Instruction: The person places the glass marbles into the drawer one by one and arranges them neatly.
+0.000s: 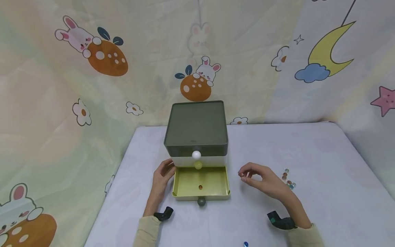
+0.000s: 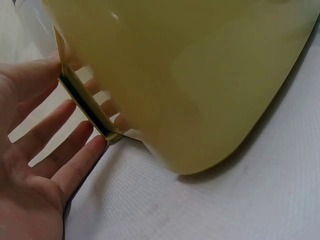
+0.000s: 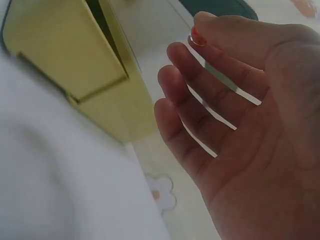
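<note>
A small drawer box with a dark green top [image 1: 195,125] stands on the table. Its lower yellow drawer [image 1: 185,178] is pulled out and holds one amber marble [image 1: 200,187]. My left hand [image 1: 162,174] is at the box's left side; in the left wrist view its spread fingertips rest along the box's edge, beside the yellow drawer. To the right of the drawer, above the table, my right hand [image 1: 262,178] pinches a clear marble with red-orange in it [image 3: 198,36] between thumb and index finger. The other fingers are loosely bent.
Several glass marbles [image 1: 284,176] lie in a loose cluster on the white table, right of my right hand. A blue marble [image 1: 246,244] is at the near edge of the head view. Behind the table hangs a patterned cloth [image 1: 154,68].
</note>
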`<state>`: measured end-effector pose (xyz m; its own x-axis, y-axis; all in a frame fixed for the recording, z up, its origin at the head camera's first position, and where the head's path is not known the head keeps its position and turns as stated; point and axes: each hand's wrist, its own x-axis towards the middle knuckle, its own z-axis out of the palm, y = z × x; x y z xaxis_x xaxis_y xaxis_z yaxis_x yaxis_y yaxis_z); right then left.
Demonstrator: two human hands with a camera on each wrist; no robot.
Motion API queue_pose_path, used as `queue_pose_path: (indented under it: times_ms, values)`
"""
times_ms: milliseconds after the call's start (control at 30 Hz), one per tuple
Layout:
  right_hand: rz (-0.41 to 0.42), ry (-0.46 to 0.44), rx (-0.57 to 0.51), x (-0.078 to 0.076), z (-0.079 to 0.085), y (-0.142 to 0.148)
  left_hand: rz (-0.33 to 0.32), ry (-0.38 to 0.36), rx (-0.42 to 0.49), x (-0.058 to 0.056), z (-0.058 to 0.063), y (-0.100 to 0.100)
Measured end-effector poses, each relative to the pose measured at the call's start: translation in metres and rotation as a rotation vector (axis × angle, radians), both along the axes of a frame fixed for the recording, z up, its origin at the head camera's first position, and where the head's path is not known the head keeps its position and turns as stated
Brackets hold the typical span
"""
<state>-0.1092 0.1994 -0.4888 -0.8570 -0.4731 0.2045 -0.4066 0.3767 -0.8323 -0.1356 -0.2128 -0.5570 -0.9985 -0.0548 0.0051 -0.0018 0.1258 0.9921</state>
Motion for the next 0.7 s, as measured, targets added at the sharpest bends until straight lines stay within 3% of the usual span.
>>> queue_pose_path:
  times_ms: [333, 500, 600, 700]
  values:
    - [0.226, -0.021, 0.029, -0.005, 0.015, -0.06, -0.001, 0.007, 0.002, 0.001, -0.001, 0.0]
    - [0.23, -0.012, 0.162, -0.01, 0.009, -0.083, -0.002, 0.016, 0.01, 0.001, -0.002, -0.001]
    - [0.209, 0.054, 0.254, -0.01, 0.002, -0.092, -0.005, 0.016, 0.0, 0.001, -0.002, -0.001]
    - [0.217, 0.198, 0.337, -0.009, -0.005, -0.102, -0.001, 0.021, -0.018, 0.001, -0.001, -0.002]
